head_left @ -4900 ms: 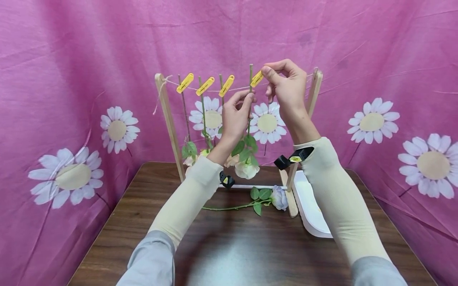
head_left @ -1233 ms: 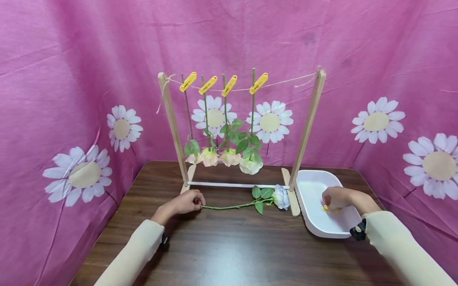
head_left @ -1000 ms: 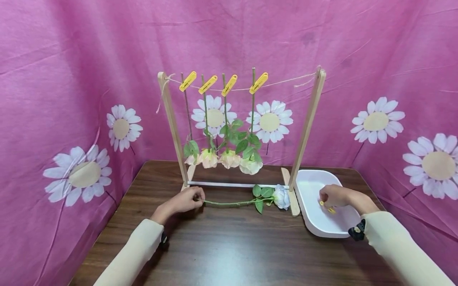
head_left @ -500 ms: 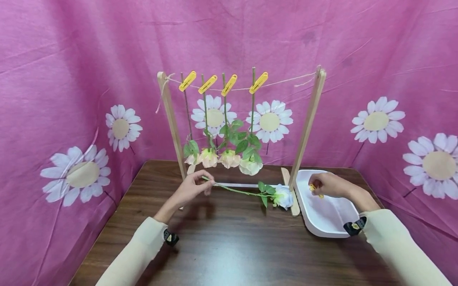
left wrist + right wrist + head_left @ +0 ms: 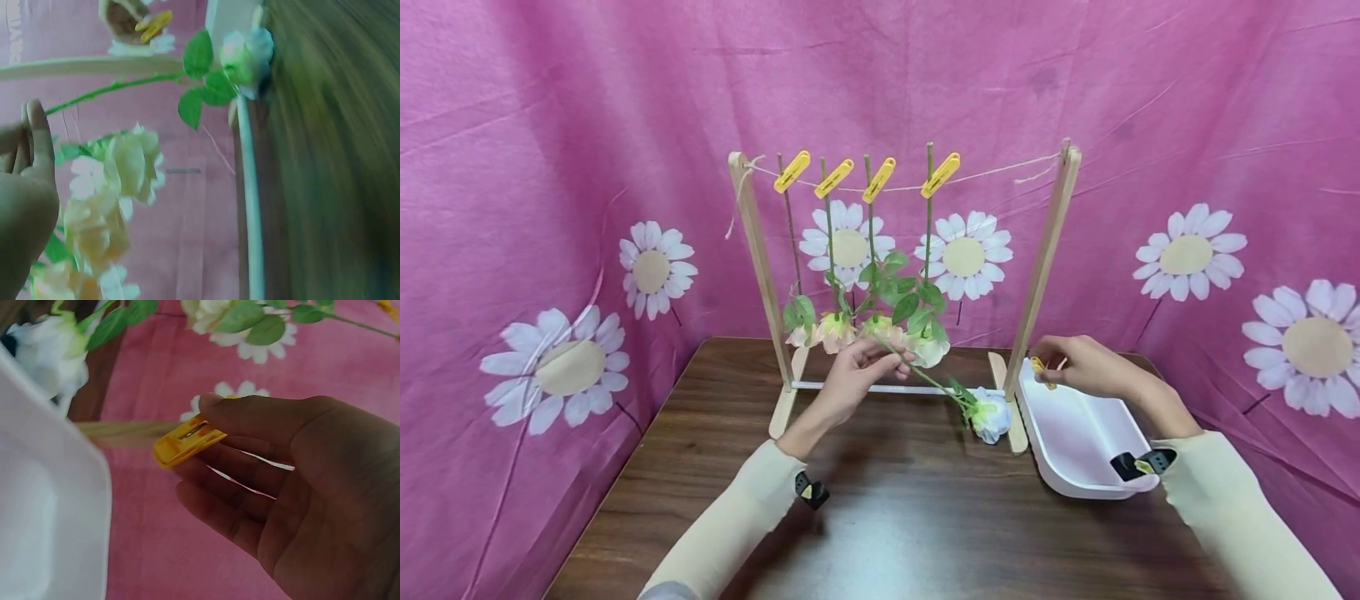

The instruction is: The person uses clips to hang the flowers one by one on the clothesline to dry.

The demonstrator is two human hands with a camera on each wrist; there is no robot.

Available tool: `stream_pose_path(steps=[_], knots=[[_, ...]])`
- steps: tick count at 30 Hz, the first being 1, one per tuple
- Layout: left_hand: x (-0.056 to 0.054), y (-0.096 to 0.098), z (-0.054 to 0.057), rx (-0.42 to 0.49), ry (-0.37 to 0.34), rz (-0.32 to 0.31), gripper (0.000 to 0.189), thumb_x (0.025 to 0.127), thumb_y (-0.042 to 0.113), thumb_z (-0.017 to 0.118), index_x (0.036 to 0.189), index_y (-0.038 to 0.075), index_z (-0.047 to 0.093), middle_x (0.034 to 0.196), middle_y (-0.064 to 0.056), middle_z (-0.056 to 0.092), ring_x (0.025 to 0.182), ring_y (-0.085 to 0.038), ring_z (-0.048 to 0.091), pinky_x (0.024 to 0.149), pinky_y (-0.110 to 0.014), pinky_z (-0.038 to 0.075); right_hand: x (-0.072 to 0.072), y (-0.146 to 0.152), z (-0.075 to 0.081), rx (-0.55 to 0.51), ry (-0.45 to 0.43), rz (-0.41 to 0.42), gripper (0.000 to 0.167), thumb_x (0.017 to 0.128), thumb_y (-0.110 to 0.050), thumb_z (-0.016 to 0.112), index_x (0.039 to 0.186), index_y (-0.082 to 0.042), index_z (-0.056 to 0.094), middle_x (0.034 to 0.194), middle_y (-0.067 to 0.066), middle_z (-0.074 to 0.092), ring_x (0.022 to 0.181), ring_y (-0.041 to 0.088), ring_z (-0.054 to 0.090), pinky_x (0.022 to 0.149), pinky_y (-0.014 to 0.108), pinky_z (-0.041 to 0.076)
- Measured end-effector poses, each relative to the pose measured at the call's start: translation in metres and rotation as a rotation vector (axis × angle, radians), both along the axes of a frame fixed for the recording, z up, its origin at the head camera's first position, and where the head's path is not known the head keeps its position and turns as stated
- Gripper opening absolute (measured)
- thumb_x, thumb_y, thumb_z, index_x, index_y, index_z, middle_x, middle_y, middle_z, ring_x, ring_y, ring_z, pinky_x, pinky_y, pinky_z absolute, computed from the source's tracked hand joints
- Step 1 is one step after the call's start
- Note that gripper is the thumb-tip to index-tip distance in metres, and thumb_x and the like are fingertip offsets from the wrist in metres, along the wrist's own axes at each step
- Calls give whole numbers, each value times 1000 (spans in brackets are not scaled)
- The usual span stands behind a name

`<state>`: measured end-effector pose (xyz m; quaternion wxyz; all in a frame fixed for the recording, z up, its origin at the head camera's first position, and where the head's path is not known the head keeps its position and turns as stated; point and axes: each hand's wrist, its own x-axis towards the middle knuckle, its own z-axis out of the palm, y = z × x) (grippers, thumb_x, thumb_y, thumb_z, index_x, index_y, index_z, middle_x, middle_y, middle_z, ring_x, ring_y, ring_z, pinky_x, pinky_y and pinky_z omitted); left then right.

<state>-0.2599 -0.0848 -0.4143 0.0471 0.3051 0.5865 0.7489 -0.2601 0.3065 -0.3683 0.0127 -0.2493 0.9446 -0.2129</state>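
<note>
My left hand (image 5: 857,379) pinches the green stem of a pale blue artificial rose (image 5: 991,417), whose bloom hangs down to the right near the rack's foot. In the left wrist view the stem (image 5: 112,89) runs from the fingertips to the leaves and bloom. My right hand (image 5: 1086,367) holds a yellow clothespin (image 5: 190,439) between thumb and fingers, above the far end of the white tray (image 5: 1060,482). Several pale roses (image 5: 927,346) hang head down from a string (image 5: 1000,169), each stem held by a yellow clothespin (image 5: 942,175).
The string is tied between two wooden posts (image 5: 1047,250) of a rack with a white bottom rod (image 5: 891,388). It stands on a dark wooden table (image 5: 880,517). Behind is a pink cloth (image 5: 880,75) printed with daisies.
Since hanging the white rose, my left hand has picked the blue rose off the table, moving it up and right. My right hand has lifted a clothespin from the tray.
</note>
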Motion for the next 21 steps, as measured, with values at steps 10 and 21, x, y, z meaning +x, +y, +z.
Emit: stream_pose_path(steps=[10, 21], knots=[[-10, 40, 11, -60, 82, -3, 29, 112, 8, 54, 133, -12, 53, 125, -34, 70, 102, -30, 79, 98, -68, 57, 9, -24, 30, -75, 122, -13, 27, 94, -3, 78, 120, 0, 72, 100, 5, 77, 91, 18, 73, 79, 34, 64], [-18, 61, 25, -60, 98, 107, 21, 108, 14, 63, 120, -1, 71, 112, -27, 74, 88, -13, 75, 93, -52, 63, 11, -42, 52, -201, 270, -32, 30, 95, -1, 77, 125, -2, 71, 101, 8, 77, 89, 15, 70, 78, 27, 63]])
